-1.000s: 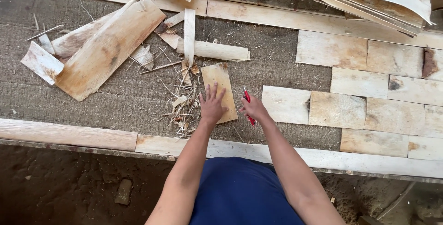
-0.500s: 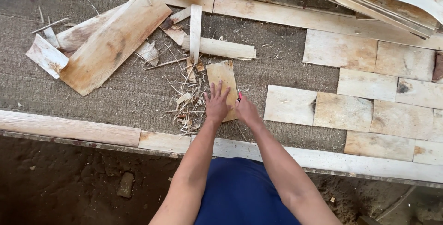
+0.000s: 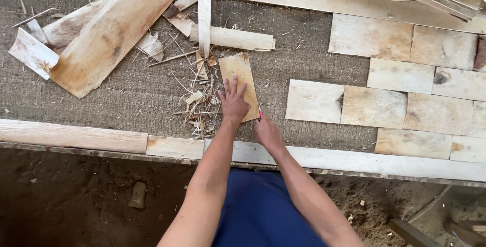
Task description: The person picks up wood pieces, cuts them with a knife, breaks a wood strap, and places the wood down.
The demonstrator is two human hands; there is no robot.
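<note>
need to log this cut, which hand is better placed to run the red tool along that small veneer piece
Right, probably. The right hand grips the red tool at the veneer piece's lower right edge, while the left hand lies flat on it, pinning it.

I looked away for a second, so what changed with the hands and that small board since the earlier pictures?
The right hand with its red tool moved from the small board's right side down to its lower right corner. The left hand stayed flat on the board, fingers spread. Nothing was picked up or let go. The scraps and the laid row of boards stayed put.
</note>
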